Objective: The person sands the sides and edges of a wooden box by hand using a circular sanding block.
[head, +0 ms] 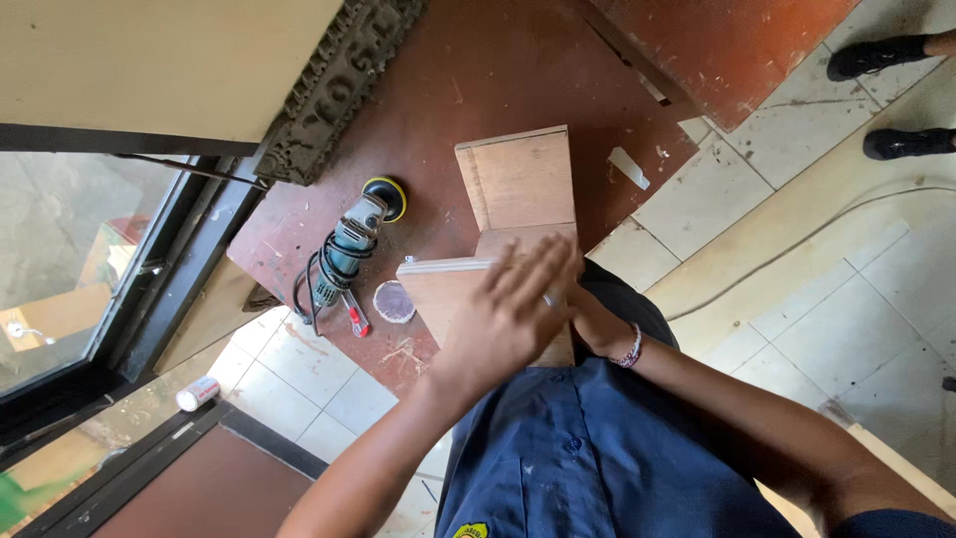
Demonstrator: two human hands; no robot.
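The left hand lies flat, fingers spread, steadying the plywood box on the reddish board. The right hand sits mostly hidden behind it (grip unreadable), angle grinder nearby.

plywood box: pale tan | board: reddish-brown | grinder: teal, yellow-rimmed black pad | shirt: navy

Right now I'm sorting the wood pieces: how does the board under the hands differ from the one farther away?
The near plywood board is mostly covered by the left hand and right hand; the far plywood board lies untouched and fully visible. The far board has a raised strip along its left edge. Both are pale wood on the reddish panel.
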